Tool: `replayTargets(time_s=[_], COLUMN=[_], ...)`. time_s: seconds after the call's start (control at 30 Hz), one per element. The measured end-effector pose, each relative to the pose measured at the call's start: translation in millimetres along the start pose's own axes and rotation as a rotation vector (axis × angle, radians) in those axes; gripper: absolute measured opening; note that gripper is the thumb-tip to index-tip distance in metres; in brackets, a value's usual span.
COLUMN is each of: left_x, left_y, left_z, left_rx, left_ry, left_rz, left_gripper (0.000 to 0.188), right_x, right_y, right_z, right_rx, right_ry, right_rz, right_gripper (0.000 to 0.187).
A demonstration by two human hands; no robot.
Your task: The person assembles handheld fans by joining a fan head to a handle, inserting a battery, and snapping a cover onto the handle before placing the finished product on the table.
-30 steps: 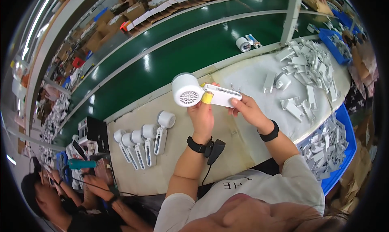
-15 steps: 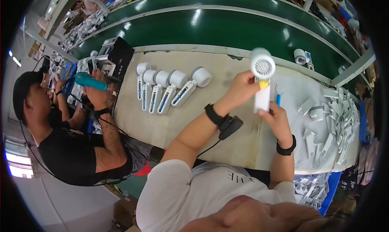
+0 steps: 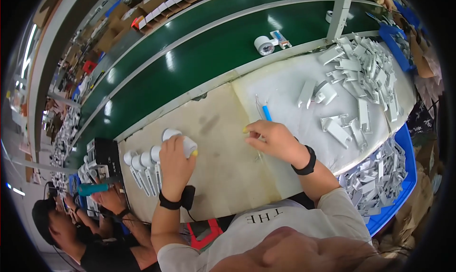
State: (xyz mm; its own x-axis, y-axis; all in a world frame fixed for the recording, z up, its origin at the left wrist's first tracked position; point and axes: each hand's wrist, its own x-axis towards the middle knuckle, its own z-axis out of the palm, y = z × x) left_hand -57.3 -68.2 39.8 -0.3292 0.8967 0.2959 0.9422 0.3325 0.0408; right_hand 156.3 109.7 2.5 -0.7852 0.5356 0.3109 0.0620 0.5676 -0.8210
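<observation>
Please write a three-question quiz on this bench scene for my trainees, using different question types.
1. True or false: the blue cylinder lies outside the grasp of the right hand.
2. Multiple choice: the bin on the person's right, holding pale parts, is (A) red, (B) blue, (C) green.
3. Fill in: the ____ is at the row of white round-headed devices.

Key: 1. True. 2. B. 3. left hand.
</observation>
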Motion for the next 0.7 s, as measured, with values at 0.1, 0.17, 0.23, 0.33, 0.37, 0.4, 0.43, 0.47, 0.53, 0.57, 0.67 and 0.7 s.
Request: replayTargets(time_s=[0.1, 0.17, 0.23, 0.33, 0.37, 0.4, 0.43, 0.47, 0.53, 0.57, 0.67, 0.7], left_x=[77, 137, 196, 260, 274, 284, 289, 291, 316, 309, 304, 301], left_y=[31, 46, 81, 126, 134, 144, 143, 148, 116, 130, 118, 109], left_z=[15, 56, 97, 136, 141, 147, 149, 151, 197, 181, 155, 152], left_rx=[-0.274, -0.481, -0.560, -0.417, -0.311, -0.212, -0.195, -0.242, -0.292, -0.315, -0.491, -0.644], left_ry=[-0.007, -0.054, -0.047, 0.255, 0.331, 0.401, 0.314, 0.212, -0.070, -0.028, -0.082, -0.102], left_rz=[0.298, 0.439, 0.467, 0.575, 0.511, 0.441, 0.338, 0.238, 0.189, 0.132, 0.006, -0.074], left_gripper=[0.033, 0.034, 0.038, 0.045, 0.051, 0.056, 0.064, 0.065, 0.048, 0.039, 0.038, 0.040], right_x=[4, 7, 5, 3, 2, 2, 4, 2, -1, -4, -4, -1], right_y=[-1, 1, 4, 11, 14, 14, 12, 10, 2, 6, 10, 11], right_z=[-4, -4, -6, -6, -7, -6, -6, -7, -4, -7, -6, -7], right_rx=[-0.074, -0.092, -0.101, -0.142, -0.165, -0.147, -0.124, -0.161, -0.066, -0.074, -0.075, -0.126], right_ry=[-0.021, -0.013, -0.030, 0.012, 0.028, 0.044, 0.055, 0.087, 0.009, 0.038, 0.086, 0.197], right_rz=[-0.086, -0.112, -0.084, -0.035, 0.013, 0.009, -0.002, 0.003, 0.059, 0.080, 0.039, -0.018], right_gripper=[0.023, 0.023, 0.023, 0.023, 0.022, 0.023, 0.023, 0.023, 0.025, 0.025, 0.031, 0.038])
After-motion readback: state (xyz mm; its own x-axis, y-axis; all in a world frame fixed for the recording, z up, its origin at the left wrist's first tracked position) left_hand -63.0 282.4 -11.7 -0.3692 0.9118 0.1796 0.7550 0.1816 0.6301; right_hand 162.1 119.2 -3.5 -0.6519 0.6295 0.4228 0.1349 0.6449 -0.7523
